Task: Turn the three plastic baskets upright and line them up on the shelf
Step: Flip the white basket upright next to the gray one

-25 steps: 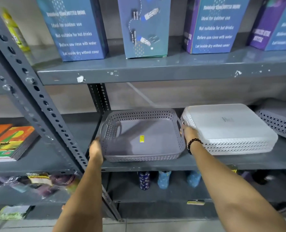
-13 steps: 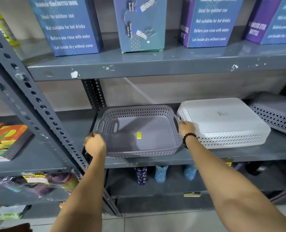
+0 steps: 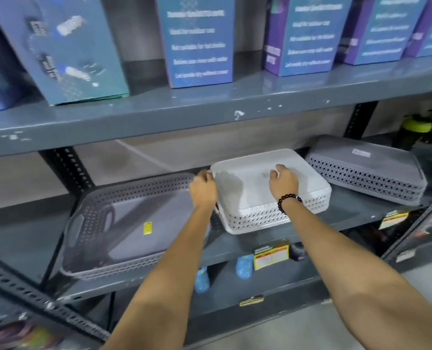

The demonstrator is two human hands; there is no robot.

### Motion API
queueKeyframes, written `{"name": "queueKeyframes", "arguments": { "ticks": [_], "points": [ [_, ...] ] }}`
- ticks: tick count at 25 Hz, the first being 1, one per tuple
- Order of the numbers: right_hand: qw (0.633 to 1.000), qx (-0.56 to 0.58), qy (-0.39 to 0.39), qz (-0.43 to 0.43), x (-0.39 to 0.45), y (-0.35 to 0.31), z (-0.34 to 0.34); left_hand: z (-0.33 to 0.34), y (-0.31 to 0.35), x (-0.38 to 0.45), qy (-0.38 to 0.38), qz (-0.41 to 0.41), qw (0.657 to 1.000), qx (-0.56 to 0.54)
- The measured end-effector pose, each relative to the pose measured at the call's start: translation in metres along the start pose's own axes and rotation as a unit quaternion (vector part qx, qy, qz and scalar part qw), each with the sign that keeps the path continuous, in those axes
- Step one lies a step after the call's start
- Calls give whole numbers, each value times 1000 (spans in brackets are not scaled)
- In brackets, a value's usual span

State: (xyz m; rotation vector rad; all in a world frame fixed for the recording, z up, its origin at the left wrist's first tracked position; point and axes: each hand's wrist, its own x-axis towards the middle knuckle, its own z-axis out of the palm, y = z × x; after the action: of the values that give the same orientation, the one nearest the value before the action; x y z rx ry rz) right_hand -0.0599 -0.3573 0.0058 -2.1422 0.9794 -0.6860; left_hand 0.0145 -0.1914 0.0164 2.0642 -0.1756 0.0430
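Note:
A grey perforated basket (image 3: 124, 223) stands upright at the left of the grey metal shelf (image 3: 356, 218), a yellow sticker on its floor. Beside it a white basket (image 3: 250, 195) lies upside down, its flat bottom facing up. My left hand (image 3: 203, 189) is curled on the white basket's left edge. My right hand (image 3: 283, 181), with a dark bead bracelet at the wrist, rests on the white basket's upturned bottom. A second grey basket (image 3: 366, 170) lies upside down at the right, untouched.
Tall blue and purple boxes (image 3: 197, 41) line the shelf above, close over the baskets. A slotted upright post (image 3: 68, 170) stands behind the left basket, another (image 3: 356, 120) at the back right. Bottles with green lids (image 3: 422, 127) stand at far right. Blue bottles (image 3: 244, 266) and price tags sit below.
Both hands left the upright grey basket and moved right onto the upside-down white basket. The view has swung to the right.

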Motion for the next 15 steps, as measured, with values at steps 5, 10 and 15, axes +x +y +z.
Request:
{"name": "queueKeyframes", "arguments": {
  "ticks": [5,10,15],
  "points": [
    [984,-160,-57,48,82,63,-34,80,17,20,-38,-138,988,52],
    [965,-134,-207,87,117,77,-42,98,17,27,20,-272,961,51],
    [969,131,-108,181,125,65,-54,90,38,13,173,-211,960,-65]
  ]
}}
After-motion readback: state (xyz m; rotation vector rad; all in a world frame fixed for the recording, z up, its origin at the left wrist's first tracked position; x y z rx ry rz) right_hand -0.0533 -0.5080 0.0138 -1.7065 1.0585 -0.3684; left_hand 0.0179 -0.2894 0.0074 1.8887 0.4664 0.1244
